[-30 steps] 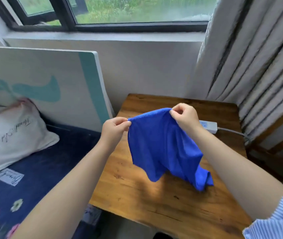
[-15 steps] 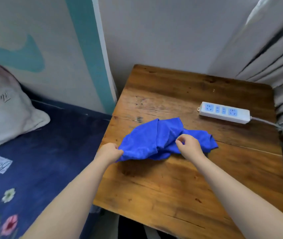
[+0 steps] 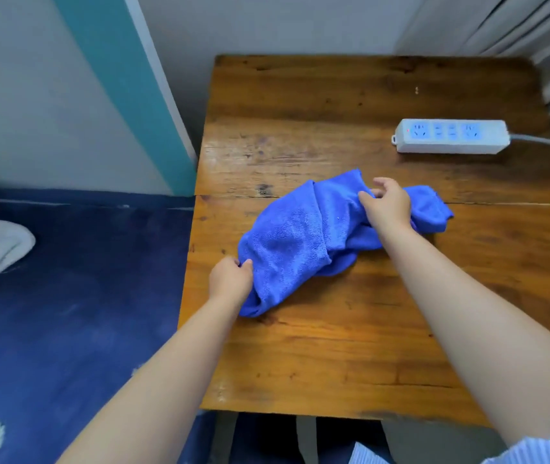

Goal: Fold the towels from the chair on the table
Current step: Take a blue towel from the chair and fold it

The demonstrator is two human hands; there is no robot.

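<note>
A blue towel (image 3: 303,236) lies crumpled on the wooden table (image 3: 350,346), near its middle. My left hand (image 3: 231,279) pinches the towel's near-left edge at the table's left side. My right hand (image 3: 387,204) rests on the towel's far-right part, fingers loosely spread over the cloth and thumb touching it. The towel's right end bunches out past my right hand.
A white power strip (image 3: 451,136) lies at the table's back right, its cable running off right toward grey curtains (image 3: 534,28). A bed with a dark blue sheet (image 3: 72,296) borders the table's left edge. A white and teal board (image 3: 123,78) leans against the wall.
The towel came down from being held in the air onto the table. My right hand has loosened from its pinch and shifted right; my left hand keeps its hold.
</note>
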